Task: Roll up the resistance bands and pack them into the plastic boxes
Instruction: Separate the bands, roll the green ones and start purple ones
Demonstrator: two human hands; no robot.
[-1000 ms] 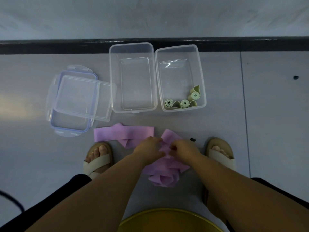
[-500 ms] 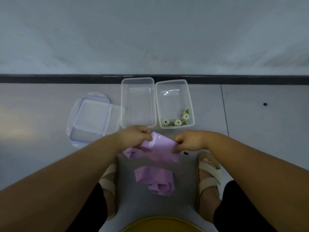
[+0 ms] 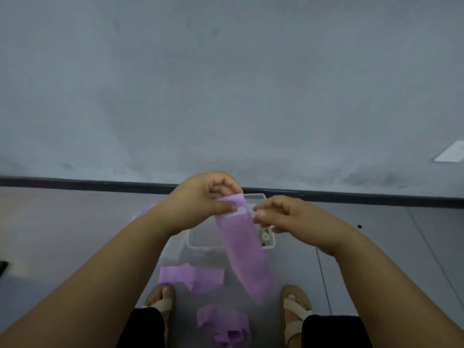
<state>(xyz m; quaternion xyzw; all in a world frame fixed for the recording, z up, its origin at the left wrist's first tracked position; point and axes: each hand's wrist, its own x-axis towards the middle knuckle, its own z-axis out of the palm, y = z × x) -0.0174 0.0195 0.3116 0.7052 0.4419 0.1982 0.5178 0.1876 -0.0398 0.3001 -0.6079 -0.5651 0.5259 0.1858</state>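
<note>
A purple resistance band (image 3: pixel 243 249) hangs down in front of me, held up by its top end. My left hand (image 3: pixel 203 199) pinches its top left corner between thumb and fingers. My right hand (image 3: pixel 278 213) pinches the top right edge. More purple band (image 3: pixel 195 276) lies flat on the floor between my feet, and a crumpled purple heap (image 3: pixel 226 327) lies nearer to me. Two clear plastic boxes (image 3: pixel 200 243) stand on the floor behind the band, mostly hidden by my hands. The right box holds green rolled bands (image 3: pixel 265 237).
My feet in beige sandals (image 3: pixel 295 307) stand on the grey floor either side of the bands. A black skirting strip (image 3: pixel 75 183) runs along the foot of the grey wall. The clear lids on the left are hidden behind my left forearm.
Both hands have lifted the purple band's end well off the floor, so it now hangs straight. My view has tilted up toward the wall.
</note>
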